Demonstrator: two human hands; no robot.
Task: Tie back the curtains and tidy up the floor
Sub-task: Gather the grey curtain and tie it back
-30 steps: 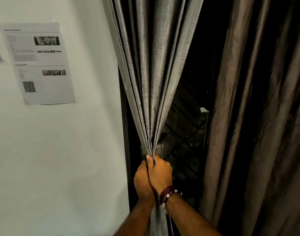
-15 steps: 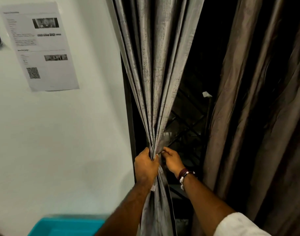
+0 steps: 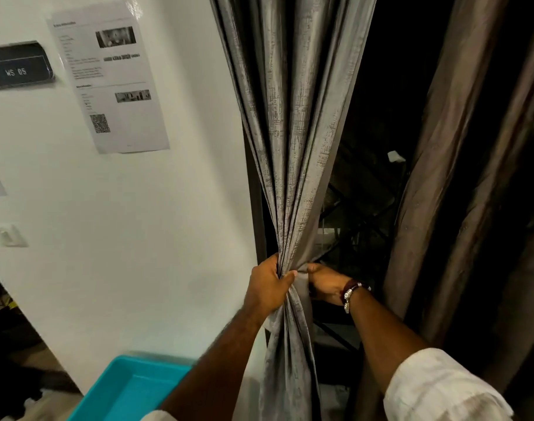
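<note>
Grey curtain [image 3: 293, 123] hanging beside white wall [image 3: 156, 238], bunched at waist height. Left hand [image 3: 267, 284] clenched round gathered folds. Right hand [image 3: 325, 282] just beside, seemingly pinching fabric behind bunch, fingers partly hidden. Teal tray [image 3: 129, 387] below.

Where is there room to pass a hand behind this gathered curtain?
The dark gap between the grey curtain and the brown curtain is open, above the right hand. On the wall side it is tight: the left hand grips the folds close to the white wall.
</note>
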